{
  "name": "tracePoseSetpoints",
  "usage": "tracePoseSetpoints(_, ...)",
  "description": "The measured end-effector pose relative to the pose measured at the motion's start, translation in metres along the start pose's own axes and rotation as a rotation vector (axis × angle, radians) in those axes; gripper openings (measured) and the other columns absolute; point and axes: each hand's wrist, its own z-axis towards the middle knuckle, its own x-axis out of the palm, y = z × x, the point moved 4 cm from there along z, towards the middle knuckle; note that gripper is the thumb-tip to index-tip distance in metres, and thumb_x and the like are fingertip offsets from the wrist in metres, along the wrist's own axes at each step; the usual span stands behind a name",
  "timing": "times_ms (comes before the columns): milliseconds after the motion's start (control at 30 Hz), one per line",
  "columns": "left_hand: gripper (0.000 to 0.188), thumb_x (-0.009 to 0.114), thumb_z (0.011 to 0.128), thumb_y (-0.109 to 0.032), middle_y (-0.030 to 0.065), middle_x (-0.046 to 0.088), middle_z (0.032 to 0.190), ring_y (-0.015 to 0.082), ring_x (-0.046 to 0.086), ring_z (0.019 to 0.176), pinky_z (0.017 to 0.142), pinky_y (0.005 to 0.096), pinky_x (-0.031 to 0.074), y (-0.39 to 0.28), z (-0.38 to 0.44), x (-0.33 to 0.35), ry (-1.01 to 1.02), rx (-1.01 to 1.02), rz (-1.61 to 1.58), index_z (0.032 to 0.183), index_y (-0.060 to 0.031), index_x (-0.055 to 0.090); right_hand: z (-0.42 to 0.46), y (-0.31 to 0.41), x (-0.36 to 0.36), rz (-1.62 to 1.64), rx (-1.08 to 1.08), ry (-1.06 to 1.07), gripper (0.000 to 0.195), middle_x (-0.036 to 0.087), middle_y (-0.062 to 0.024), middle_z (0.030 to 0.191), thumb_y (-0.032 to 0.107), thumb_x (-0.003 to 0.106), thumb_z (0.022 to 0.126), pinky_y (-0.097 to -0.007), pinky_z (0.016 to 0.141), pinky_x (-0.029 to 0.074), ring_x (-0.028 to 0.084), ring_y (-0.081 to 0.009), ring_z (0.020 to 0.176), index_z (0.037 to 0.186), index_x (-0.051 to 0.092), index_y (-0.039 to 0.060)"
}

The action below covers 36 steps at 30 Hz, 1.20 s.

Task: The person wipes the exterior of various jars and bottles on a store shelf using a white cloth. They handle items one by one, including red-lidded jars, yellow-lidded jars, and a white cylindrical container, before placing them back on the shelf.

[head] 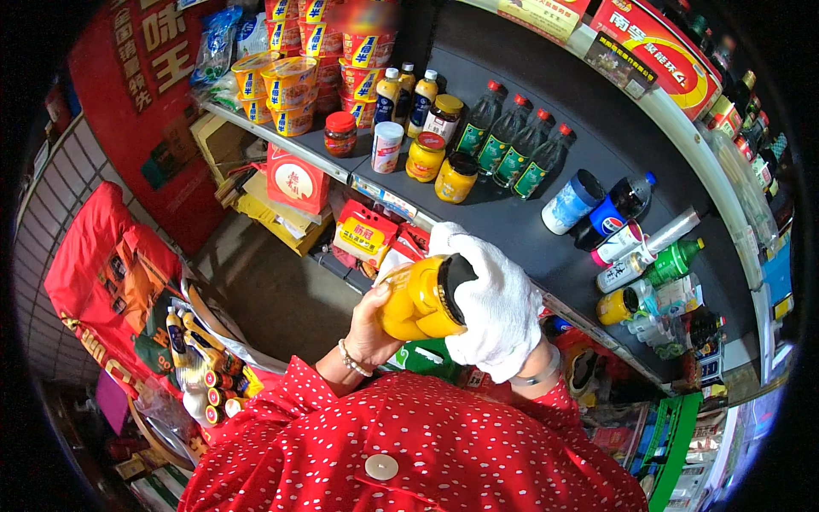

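Observation:
My left hand (369,336) grips a glass jar of yellow fruit (416,301) by its base, tilted on its side in front of my chest. The jar's black lid (459,281) points to the right. A white cloth (492,301) wraps over my right hand (534,361) and presses against the lid; the fingers are hidden under it. Beyond, on the dark shelf (397,192), stand two similar yellow jars, one with a red lid (425,157) and one with a black lid (456,178).
Green-labelled clear bottles (502,144), a blue-and-white canister (571,201) and a cola bottle (614,211) occupy the shelf. Stacked instant noodle tubs (291,89) stand at its left end. Packets (365,233) lie below. A red bag (115,256) and small bottles sit at lower left.

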Motion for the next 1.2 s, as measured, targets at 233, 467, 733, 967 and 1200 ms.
tracePoseSetpoints(233,0.059,0.061,0.073,-0.031,0.0134,0.049,0.119,0.0257,0.050,0.109,0.096,0.0378,0.038,0.002,-0.005,-0.007,0.067,-0.011,-0.019,0.120,-0.0031,0.040,-0.004,-0.004,-0.003,0.041,-0.024,-0.010,0.056,0.054,-0.0178,0.103,0.030,0.069,0.036,-0.0354,0.076,0.045,0.056,-0.0305,0.088,0.083,0.054,0.0030)
tracePoseSetpoints(467,0.062,0.055,0.075,-0.043,0.0121,0.050,0.122,0.0267,0.049,0.111,0.097,0.0423,0.036,0.012,-0.003,-0.008,-0.025,0.004,-0.109,0.124,-0.0060,0.042,-0.027,-0.024,0.030,0.311,0.079,-0.383,0.078,0.054,-0.0152,0.098,0.039,0.075,0.044,-0.0379,0.085,0.039,0.051,-0.0298,0.093,0.104,0.049,-0.0021)
tracePoseSetpoints(733,0.062,0.049,0.077,-0.056,0.0103,0.050,0.123,0.0290,0.047,0.112,0.093,0.0478,0.037,0.002,0.000,-0.002,-0.079,0.020,-0.261,0.122,-0.0130,0.046,-0.027,-0.013,0.060,0.385,0.262,-0.274,0.077,0.043,-0.0225,0.119,0.021,0.064,0.059,-0.0376,0.096,0.033,0.044,-0.0352,0.110,0.125,0.033,-0.0046)
tracePoseSetpoints(967,0.064,0.048,0.077,-0.058,0.0089,0.048,0.124,0.0295,0.048,0.111,0.088,0.0499,0.040,-0.017,0.010,-0.008,-0.043,0.085,-0.182,0.124,-0.0148,0.044,-0.038,-0.039,0.075,-0.001,0.220,0.035,0.059,0.052,-0.0138,0.094,0.020,0.068,0.052,-0.0341,0.075,0.043,0.053,-0.0300,0.086,0.103,0.047,0.0003)
tracePoseSetpoints(1200,0.066,0.051,0.077,-0.054,0.0096,0.046,0.126,0.0278,0.045,0.114,0.092,0.0436,0.038,-0.012,0.012,-0.002,-0.105,0.100,-0.153,0.127,-0.0133,0.040,0.009,-0.021,0.020,-0.274,0.263,-0.138,0.052,0.050,-0.0142,0.096,0.021,0.066,0.061,-0.0326,0.086,0.036,0.049,-0.0259,0.093,0.105,0.047,0.0004)
